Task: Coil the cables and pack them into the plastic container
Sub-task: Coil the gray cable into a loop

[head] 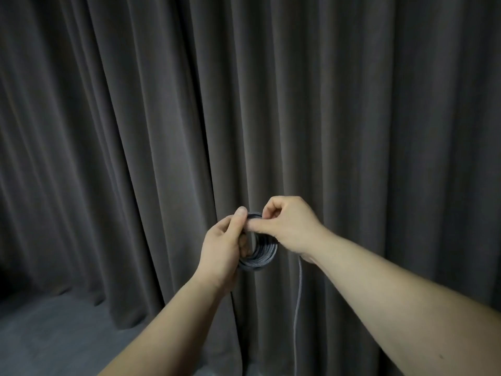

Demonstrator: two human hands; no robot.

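Cable coil, grey braided cord wound in several round loops [261,252], held in mid-air between two bare hands in front of a dark pleated curtain [135,118].

Left hand [223,249] grips the left side of the coil, fingers curled through and round the loops and thumb laid along the top. Right hand [288,226] pinches the top of the coil, index finger extended leftward to meet the left thumb, remaining fingers curled. One loose strand of the same cord [298,294] emerges from under the right wrist and hangs straight down, passing out of view at the lower edge. Grey floor [54,335] lies at lower left, where the curtain hem touches it.
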